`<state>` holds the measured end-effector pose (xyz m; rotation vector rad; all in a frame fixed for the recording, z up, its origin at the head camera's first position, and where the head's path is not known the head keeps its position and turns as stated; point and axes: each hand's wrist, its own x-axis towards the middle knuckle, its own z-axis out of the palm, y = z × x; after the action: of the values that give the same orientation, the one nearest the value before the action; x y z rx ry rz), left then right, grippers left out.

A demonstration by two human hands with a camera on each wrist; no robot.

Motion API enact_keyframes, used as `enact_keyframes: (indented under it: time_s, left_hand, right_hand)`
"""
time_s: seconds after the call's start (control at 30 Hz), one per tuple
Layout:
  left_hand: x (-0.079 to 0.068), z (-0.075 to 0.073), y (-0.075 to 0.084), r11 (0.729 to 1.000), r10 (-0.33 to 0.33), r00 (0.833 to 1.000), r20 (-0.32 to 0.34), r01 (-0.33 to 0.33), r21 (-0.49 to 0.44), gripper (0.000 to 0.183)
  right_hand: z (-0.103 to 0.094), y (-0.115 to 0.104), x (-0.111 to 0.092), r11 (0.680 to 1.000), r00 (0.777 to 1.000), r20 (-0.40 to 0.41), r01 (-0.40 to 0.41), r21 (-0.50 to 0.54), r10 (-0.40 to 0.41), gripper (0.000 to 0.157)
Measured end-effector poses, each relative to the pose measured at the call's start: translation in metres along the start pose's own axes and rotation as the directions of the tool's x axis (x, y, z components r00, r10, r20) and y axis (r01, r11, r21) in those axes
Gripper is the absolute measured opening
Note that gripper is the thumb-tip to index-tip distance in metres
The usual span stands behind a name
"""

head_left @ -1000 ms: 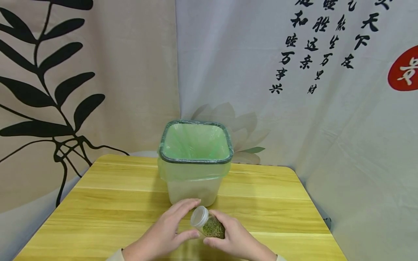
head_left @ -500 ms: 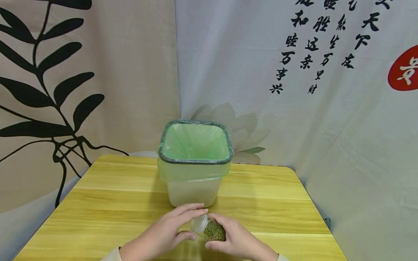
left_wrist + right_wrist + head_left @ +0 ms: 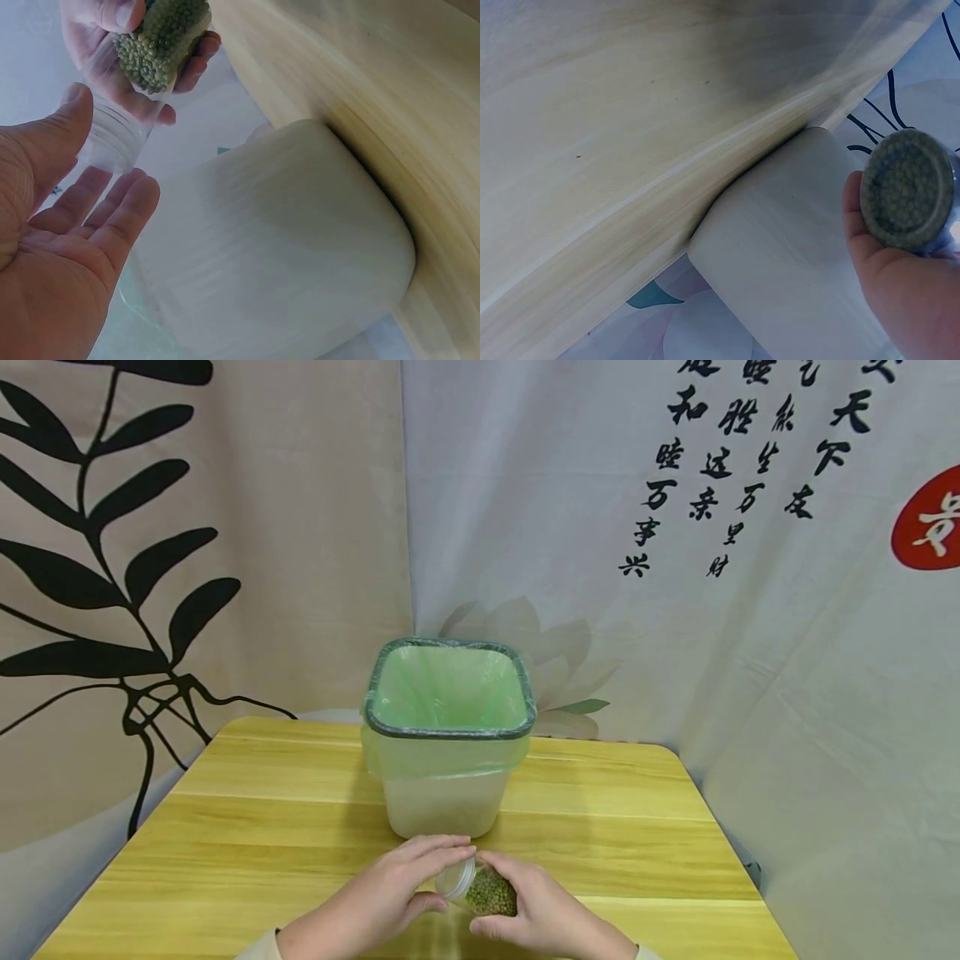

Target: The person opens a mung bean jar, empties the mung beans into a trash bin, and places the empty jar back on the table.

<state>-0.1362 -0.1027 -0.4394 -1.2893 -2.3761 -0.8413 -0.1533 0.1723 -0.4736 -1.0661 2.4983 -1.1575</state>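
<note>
My right hand (image 3: 536, 906) grips a small clear jar (image 3: 491, 891) of small green beans, tilted with its lidded end to the left. In the right wrist view, the round base of the jar (image 3: 907, 189) shows, with beans visible through it. The left hand (image 3: 382, 889) has its thumb and fingers around the clear screw lid (image 3: 455, 878). In the left wrist view, the ribbed lid (image 3: 116, 135) lies between the left thumb (image 3: 71, 109) and fingers, while the beans (image 3: 161, 45) sit towards the far end.
Just beyond the hands stands a pale bin (image 3: 446, 802) with a green liner bag (image 3: 450, 685) folded over its dark rim. It rests on a yellow wood-grain table (image 3: 622, 827). Printed cloth hangings (image 3: 322, 527) close off the back and right side.
The left hand's fingers have come over the lid from the left, and its thumb has drawn back slightly. The jar has tipped a little flatter in the right hand. The bin has stayed put.
</note>
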Motion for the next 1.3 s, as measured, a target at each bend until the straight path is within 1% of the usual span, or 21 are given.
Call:
enact_keyframes:
  time_s: [0.2,0.3,0.5,0.87,0.93,1.0,1.1,1.17,1.23,1.3]
  left_hand:
    - [0.0008,0.0003,-0.0005,1.000,-0.003,1.000,0.009,0.003,0.019,0.073]
    - [0.0007,-0.0002,-0.0002,1.000,-0.008,1.000,0.010,0.008,0.020,0.071]
    - [0.0003,-0.0001,-0.0009,0.999,0.007,1.000,-0.003,-0.007,0.035,0.070]
    - [0.0007,0.0008,-0.0007,0.999,-0.020,1.000,0.009,0.019,0.035,0.067]
    - [0.0005,0.0004,-0.0001,0.999,-0.035,0.999,0.018,0.035,0.030,0.065]
    - [0.0003,-0.0002,0.0011,0.998,-0.069,0.997,0.037,0.069,0.015,0.062]
    - [-0.0001,-0.0015,0.0030,0.990,-0.137,0.988,0.077,0.139,-0.019,0.058]
    - [0.0000,-0.0020,0.0039,0.984,-0.170,0.981,0.097,0.174,-0.042,0.056]
    - [0.0001,-0.0023,0.0043,0.979,-0.186,0.977,0.107,0.193,-0.061,0.056]
    - [0.0001,-0.0020,0.0043,0.978,-0.187,0.976,0.109,0.195,-0.069,0.056]
  right_hand:
    - [-0.0001,-0.0011,-0.0003,1.000,1.000,-0.012,-0.008,-0.007,0.008,0.069]
    - [-0.0003,-0.0008,0.0002,1.000,1.000,-0.018,-0.002,-0.015,0.002,0.068]
    - [-0.0006,-0.0005,0.0010,0.999,1.000,-0.026,0.015,-0.035,-0.016,0.068]
    - [-0.0008,-0.0011,0.0012,0.999,1.000,-0.020,0.017,-0.038,-0.018,0.067]
    - [-0.0011,-0.0016,0.0008,0.999,1.000,-0.018,0.014,-0.046,-0.015,0.066]
    - [-0.0012,-0.0021,0.0005,0.998,1.000,-0.019,0.009,-0.064,-0.011,0.066]
    - [-0.0015,-0.0033,-0.0003,0.995,1.000,-0.021,0.005,-0.098,-0.007,0.065]
    - [-0.0015,-0.0040,-0.0007,0.993,1.000,-0.022,0.002,-0.115,-0.005,0.064]
    - [-0.0015,-0.0044,-0.0009,0.992,1.000,-0.023,0.002,-0.123,-0.005,0.064]
    - [-0.0014,-0.0042,-0.0012,0.992,1.000,-0.025,0.001,-0.126,-0.004,0.063]
